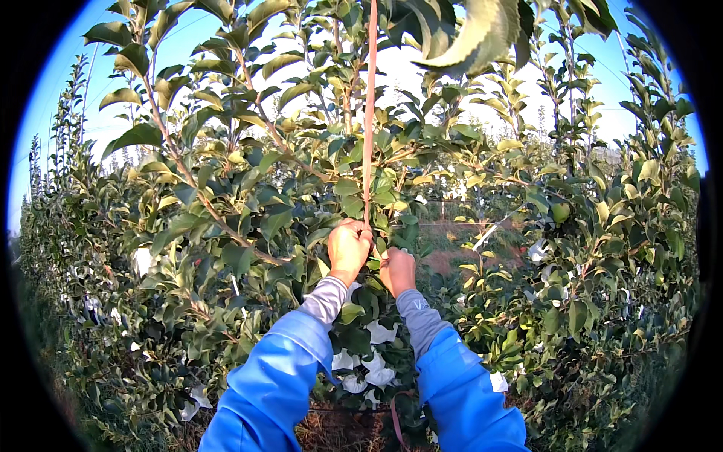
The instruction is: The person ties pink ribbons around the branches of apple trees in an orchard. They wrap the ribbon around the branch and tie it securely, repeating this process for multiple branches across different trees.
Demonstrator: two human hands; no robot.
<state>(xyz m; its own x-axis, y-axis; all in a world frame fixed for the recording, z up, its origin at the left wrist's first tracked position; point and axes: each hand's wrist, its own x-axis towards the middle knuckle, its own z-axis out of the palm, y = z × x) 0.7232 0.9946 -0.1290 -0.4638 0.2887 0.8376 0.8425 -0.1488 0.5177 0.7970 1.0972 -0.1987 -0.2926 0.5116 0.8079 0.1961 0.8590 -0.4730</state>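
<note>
A pink-orange ribbon (pixel 370 113) runs taut from the top of the view down to my left hand (pixel 348 248). My left fingers are closed around its lower end, in front of the leafy branches of a fruit tree (pixel 353 206). Just to the right and slightly lower, my right hand (pixel 398 270) is curled among the leaves, close to the left hand. Its fingertips are turned away, and what lies between them is hidden. A loose pinkish strip (pixel 397 421) hangs in a loop low down beside my right sleeve.
White paper-like bags (pixel 377 370) hang in the foliage below my hands, with another bag (pixel 142 261) at left. A bare branch (pixel 209 206) slants up on the left. A large leaf (pixel 480 34) hangs near the camera. A green fruit (pixel 560 212) shows at right.
</note>
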